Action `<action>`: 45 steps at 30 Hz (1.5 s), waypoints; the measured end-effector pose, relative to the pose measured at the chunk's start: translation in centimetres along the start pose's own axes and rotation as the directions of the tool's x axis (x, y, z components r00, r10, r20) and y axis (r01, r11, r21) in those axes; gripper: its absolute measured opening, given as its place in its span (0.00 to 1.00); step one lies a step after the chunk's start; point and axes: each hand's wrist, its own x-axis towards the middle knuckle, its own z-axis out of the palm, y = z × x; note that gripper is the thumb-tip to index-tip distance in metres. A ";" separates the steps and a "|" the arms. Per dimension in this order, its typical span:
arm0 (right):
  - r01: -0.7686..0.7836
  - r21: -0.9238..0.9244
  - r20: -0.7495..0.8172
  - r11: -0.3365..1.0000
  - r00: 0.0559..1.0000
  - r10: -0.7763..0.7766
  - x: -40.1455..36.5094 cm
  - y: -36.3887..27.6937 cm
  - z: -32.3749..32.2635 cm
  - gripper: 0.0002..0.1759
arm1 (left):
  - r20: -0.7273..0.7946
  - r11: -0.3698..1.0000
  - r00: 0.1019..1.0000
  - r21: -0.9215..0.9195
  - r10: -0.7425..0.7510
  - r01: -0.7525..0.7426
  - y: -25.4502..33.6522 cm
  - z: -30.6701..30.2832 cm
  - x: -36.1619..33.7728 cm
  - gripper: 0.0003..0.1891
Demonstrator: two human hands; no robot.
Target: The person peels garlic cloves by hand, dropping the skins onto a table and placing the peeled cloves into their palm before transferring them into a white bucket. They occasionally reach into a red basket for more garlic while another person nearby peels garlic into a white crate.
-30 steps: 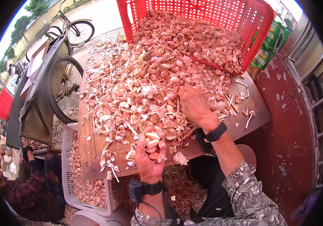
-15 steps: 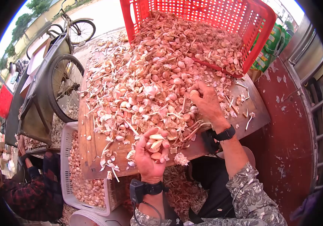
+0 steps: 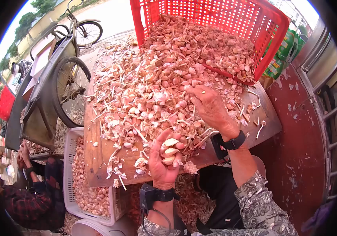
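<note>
Just over table edge [image 3: 109, 180]: left hand [image 3: 161, 167], cloves [image 3: 170, 151].

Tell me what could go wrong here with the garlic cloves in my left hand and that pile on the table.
1. The left hand cups several loose garlic cloves right at the edge of the table; one could slip off into the skins below.
2. The pile reaches the edge above the white basket; the right hand rests in it, and raking might push skins in.
3. The tilted red basket might spill more.
</note>
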 end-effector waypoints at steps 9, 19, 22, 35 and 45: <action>0.049 -0.249 0.185 0.967 0.983 -0.002 -0.3 2.1 2.8 0.10 | 0.028 0.993 0.999 -0.116 -0.029 0.032 1.0 -0.2 -0.1 0.19; -0.150 0.302 -0.087 0.942 0.979 0.183 -1.5 4.8 3.2 0.10 | 0.014 0.995 0.999 -0.097 -0.029 0.030 1.1 0.0 -0.2 0.19; -0.365 0.712 0.101 0.600 0.899 0.427 -1.4 3.3 1.1 0.10 | 0.009 0.997 0.999 -0.073 -0.031 0.031 1.1 -0.1 -0.1 0.20; -0.398 0.917 0.399 -0.037 0.904 0.155 -2.0 -1.3 -3.1 0.17 | 0.048 0.998 0.998 -0.049 -0.038 0.040 0.7 -0.3 0.0 0.22; -0.287 0.946 0.284 0.151 0.512 -0.811 -3.0 -13.0 -11.6 0.11 | 0.022 0.998 0.999 -0.033 -0.048 0.049 0.7 0.0 0.0 0.21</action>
